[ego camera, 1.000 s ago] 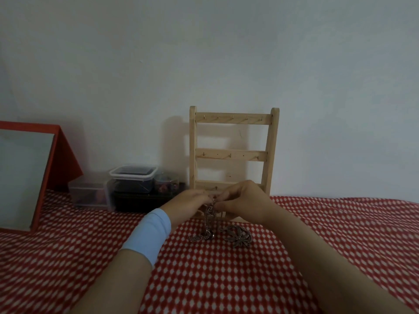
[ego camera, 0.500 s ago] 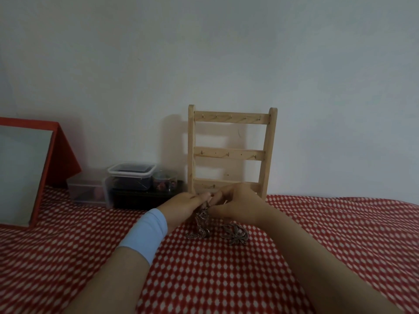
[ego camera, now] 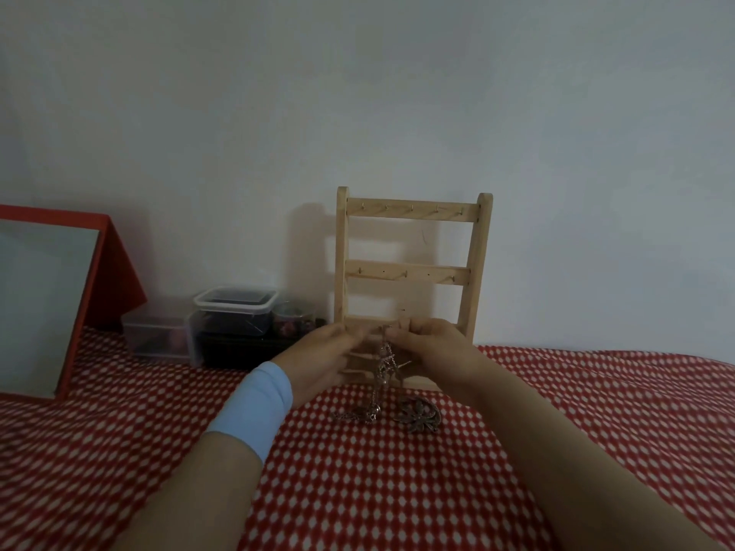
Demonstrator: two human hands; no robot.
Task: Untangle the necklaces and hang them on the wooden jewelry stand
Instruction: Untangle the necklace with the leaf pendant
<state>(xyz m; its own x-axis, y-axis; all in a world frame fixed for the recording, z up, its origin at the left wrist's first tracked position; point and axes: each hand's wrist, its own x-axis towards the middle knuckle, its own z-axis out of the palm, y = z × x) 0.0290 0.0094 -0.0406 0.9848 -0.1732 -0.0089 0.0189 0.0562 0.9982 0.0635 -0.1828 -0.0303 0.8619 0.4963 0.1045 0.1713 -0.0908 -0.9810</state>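
Item one: our left hand [ego camera: 318,361], a pale blue wristband [ego camera: 254,415] on its wrist, fingertips pinched on the top of the tangled necklaces [ego camera: 384,365]. Item two: our right hand [ego camera: 435,349], fingertips likewise pinched on the same knot, the two hands nearly touching. The chains hang from that pinch in one twisted strand; their lower ends lie on the red-and-white checked cloth [ego camera: 397,491], a small heap on the left and a flower-shaped pendant [ego camera: 419,416] just beside it on the right.

Item three: the wooden jewelry stand [ego camera: 411,268], upright against the wall behind our hands, three rungs with small hooks. Our hands cover its lowest rung and base; the upper two rungs carry nothing.

Item four, left of the stand: clear lidded plastic boxes [ego camera: 234,312], stacked, contents dark and unclear. Item five, far left: a red-framed mirror [ego camera: 47,300], leaning back.
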